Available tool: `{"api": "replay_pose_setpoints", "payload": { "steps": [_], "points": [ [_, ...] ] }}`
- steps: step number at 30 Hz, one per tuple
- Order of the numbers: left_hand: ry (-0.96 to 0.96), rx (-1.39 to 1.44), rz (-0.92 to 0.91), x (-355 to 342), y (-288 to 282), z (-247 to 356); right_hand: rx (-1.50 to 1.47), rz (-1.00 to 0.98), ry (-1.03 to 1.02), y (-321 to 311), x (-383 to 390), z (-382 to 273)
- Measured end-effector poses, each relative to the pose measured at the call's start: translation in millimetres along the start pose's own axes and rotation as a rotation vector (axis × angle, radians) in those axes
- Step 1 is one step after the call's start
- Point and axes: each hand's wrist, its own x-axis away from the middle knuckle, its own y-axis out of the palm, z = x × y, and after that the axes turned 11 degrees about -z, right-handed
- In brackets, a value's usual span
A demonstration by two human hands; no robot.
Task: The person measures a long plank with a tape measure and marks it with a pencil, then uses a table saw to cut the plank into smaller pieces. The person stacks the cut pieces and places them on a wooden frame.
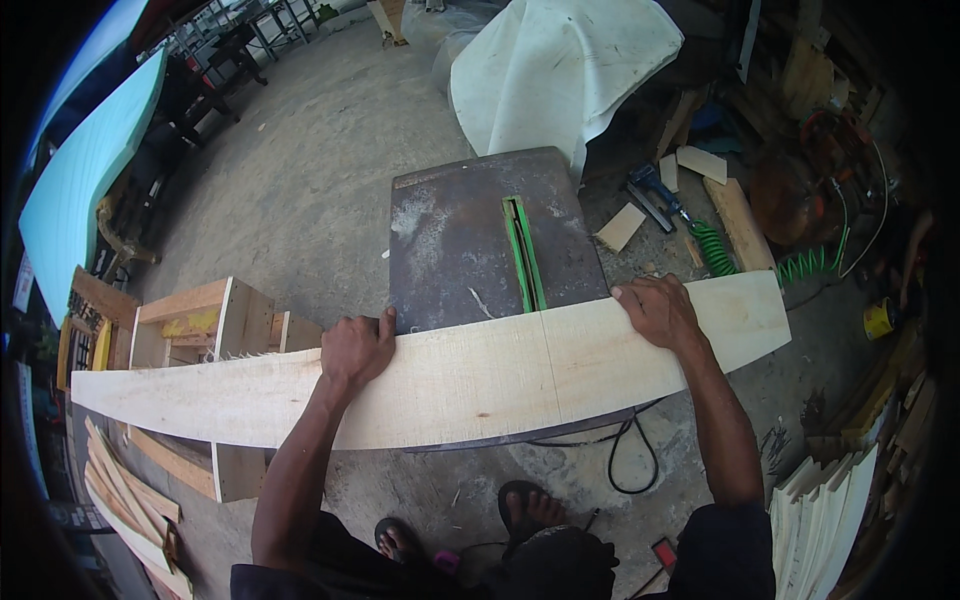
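A long pale wooden board (460, 385) lies crosswise over the dark metal top of a table saw (450, 235), both ends reaching past it. My left hand (357, 350) is closed over the board's far edge, left of the saw top. My right hand (660, 312) grips the same edge right of the middle, fingers curled over it. A thin dark line crosses the board between my hands, roughly in line with the green-edged blade slot (521, 250). The near part of the slot is hidden under the board.
A wooden frame (215, 320) stands under the board's left part. At right lie a nail gun (650, 195), a coiled green air hose (712, 248) and wood offcuts (622, 227). A white sheet (560, 75) hangs beyond the saw. A black cable (633, 490) loops near my feet.
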Motion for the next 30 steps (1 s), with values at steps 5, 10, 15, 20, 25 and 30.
{"api": "replay_pose_setpoints", "payload": {
  "steps": [5,10,15,20,25,30],
  "points": [
    [0.011,0.067,-0.02,2.3,-0.7,1.9,0.013,0.005,0.03,1.9,-1.1,3.3],
    [0.017,0.028,0.002,-0.2,0.0,4.8,0.013,0.025,0.011,3.6,-0.5,5.9],
    [0.242,0.167,0.355,22.2,7.7,-10.3,0.036,-0.035,0.039,-4.2,-6.1,-11.0],
    [0.253,0.547,0.795,128.1,43.0,4.6,0.054,0.057,0.012,5.1,-3.4,1.2],
    [-0.229,1.268,0.502,201.9,111.4,-2.2,-0.005,0.015,0.041,7.0,-7.1,3.0],
    [-0.213,2.28,-0.054,179.2,119.1,-6.8,-0.003,0.058,0.035,19.0,-14.7,27.3]
  ]
}}
